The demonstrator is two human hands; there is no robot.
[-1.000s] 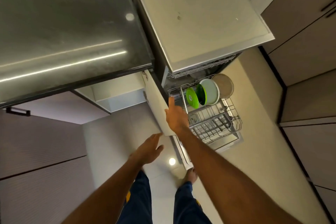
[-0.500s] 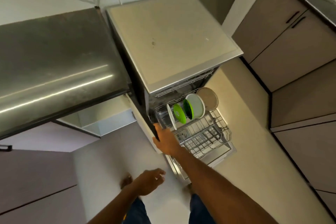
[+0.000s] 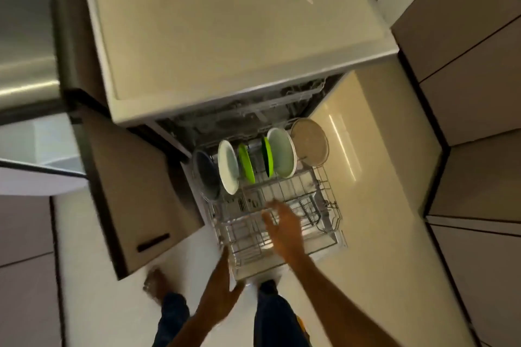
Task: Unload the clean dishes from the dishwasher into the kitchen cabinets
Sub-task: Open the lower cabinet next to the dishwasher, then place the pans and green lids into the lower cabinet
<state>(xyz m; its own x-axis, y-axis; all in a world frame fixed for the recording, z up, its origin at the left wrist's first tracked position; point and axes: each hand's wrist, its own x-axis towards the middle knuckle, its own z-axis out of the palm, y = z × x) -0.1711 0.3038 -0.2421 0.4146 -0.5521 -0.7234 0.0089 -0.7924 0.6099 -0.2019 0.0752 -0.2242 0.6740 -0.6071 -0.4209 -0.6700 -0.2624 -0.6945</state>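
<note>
The dishwasher (image 3: 231,36) stands open with its lower wire rack (image 3: 324,189) pulled out over the floor. Several plates stand on edge at the rack's back: a dark one (image 3: 207,175), a white one (image 3: 228,169), two green ones (image 3: 246,163), a larger white one (image 3: 282,156) and a beige one (image 3: 310,142). My right hand (image 3: 282,229) hovers over the rack's front half, fingers spread, holding nothing. My left hand (image 3: 222,293) is open at the rack's front left corner, and I cannot tell whether it touches the wire.
A beige cabinet door (image 3: 132,189) with a black handle hangs open left of the rack. A steel counter (image 3: 25,45) is at the upper left. Grey cabinet fronts (image 3: 473,93) line the right side. My feet (image 3: 153,282) stand on the light floor.
My right hand has let go of the cabinet door and moved right over the rack. My left hand rose to the rack's front corner. The view swung onto the dishwasher.
</note>
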